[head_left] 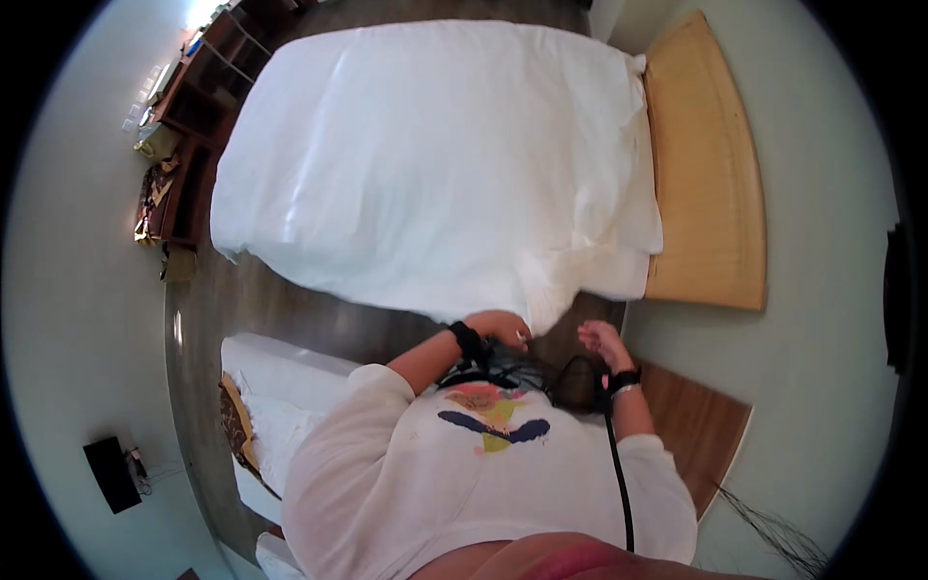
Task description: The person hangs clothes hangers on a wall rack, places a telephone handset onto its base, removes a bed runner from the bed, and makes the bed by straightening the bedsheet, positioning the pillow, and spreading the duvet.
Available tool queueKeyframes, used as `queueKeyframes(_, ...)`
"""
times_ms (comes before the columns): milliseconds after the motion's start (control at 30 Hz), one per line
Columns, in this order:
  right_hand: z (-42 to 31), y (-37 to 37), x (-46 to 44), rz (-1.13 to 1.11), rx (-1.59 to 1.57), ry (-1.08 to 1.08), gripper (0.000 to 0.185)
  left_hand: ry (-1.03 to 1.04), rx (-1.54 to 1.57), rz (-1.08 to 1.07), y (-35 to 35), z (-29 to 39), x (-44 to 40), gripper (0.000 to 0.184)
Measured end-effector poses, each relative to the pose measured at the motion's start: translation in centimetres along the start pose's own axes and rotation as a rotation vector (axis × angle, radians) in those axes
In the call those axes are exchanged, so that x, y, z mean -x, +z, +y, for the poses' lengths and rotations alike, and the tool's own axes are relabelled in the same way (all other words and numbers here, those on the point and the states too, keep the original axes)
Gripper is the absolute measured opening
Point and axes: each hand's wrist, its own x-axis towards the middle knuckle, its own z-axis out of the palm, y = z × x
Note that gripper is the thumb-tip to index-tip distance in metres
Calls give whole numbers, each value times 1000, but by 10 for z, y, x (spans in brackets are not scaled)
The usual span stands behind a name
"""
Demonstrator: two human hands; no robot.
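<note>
A white sheet (425, 145) covers the bed, and its near edge is drawn out in a gathered fold (549, 290) toward me. My left hand (498, 329), a black band at its wrist, is closed on this fold at the bed's near side. To the right of the fold, my right hand (601, 340) hangs apart from the sheet with its fingers loosely bent and nothing visible in them. A black band and a bracelet circle the right wrist.
A wooden headboard (706, 164) stands at the bed's right end. Dark shelves (198, 106) with objects on top line the left wall. Another bed with white bedding (280, 406) lies behind me at left. A black cable (619, 464) runs down my front.
</note>
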Motion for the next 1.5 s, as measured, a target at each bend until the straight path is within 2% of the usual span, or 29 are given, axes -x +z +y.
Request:
queueKeyframes(67,-29,2,-4,-42,-3,10,23,73,356,59,-4,-25,2,35)
queueKeyframes(100,-32,0,-6,-38,21,-31,23,17,458,198,-4,-20,11,30)
queueKeyframes(133,-33,-2,-8,-33,46,-72,22,15,647,241,-3,-30,18,29)
queueKeyframes(200,-36,0,-7,-26,44,-108,23,-26,654,437,7,-56,31,25)
queueKeyframes(300,-29,-6,-19,-37,21,-123,24,-218,590,681,20,-101,42,23)
queueKeyframes(367,-30,-6,-26,-56,-45,-157,24,-324,814,816,12,-99,47,21)
queueKeyframes(400,-23,-8,-30,-44,-34,-153,23,-322,820,793,18,-111,48,21)
queueKeyframes(467,-19,-12,-45,-22,-63,-107,21,-309,1073,940,32,-143,39,19)
queueKeyframes(600,-12,-27,-91,34,-86,-33,18,-393,965,949,49,-158,15,18)
queueKeyframes(667,-5,-45,-126,159,-59,-89,15,-399,848,888,51,-161,-5,17)
queueKeyframes(733,-4,-63,-170,160,-115,-174,19,-425,816,892,55,-154,-24,17)
queueKeyframes(800,-7,-78,-218,234,147,-168,32,-408,885,921,68,-161,-45,17)
queueKeyframes(833,12,-86,-260,391,310,-325,38,-501,939,914,66,-150,-54,17)
queueKeyframes(867,-17,-79,-249,379,268,-284,47,-505,956,912,63,-145,-64,17)
queueKeyframes(967,-29,-73,-285,370,387,-259,57,-518,1081,924,76,-136,-95,18)
queueKeyframes(1033,-47,-64,-294,473,676,-180,82,-511,1181,941,83,-135,-116,18)
queueKeyframes(1067,-48,-63,-301,459,687,-186,82,-480,1174,902,86,-134,-124,18)
queueKeyframes(1133,-38,-62,-319,529,851,-242,102,-454,1172,881,77,-130,-136,18)
queueKeyframes(1167,-32,-65,-327,493,881,-270,110,-509,1137,851,71,-124,-138,18)
queueKeyframes(1200,-33,-67,-331,470,894,-286,110,-564,1103,834,65,-120,-141,18)
queueKeyframes(1267,-35,-72,-336,312,507,-86,90,-567,1127,918,61,-120,-139,18)
queueKeyframes(1333,-26,-78,-343,304,512,-179,84,-546,1151,979,58,-127,-143,19)
queueKeyframes(1367,-20,-80,-345,302,501,-261,78,-609,1039,1005,56,-133,-147,21)
queueKeyframes(1400,-43,-64,-299,286,558,-242,64,-672,926,1029,55,-138,-149,23)
queueKeyframes(1433,-44,-59,-293,266,537,-288,61,-668,934,1047,44,-129,-152,23)
queueKeyframes(1500,-51,-48,-279,237,529,-343,58,-617,931,807,15,-95,-172,30)
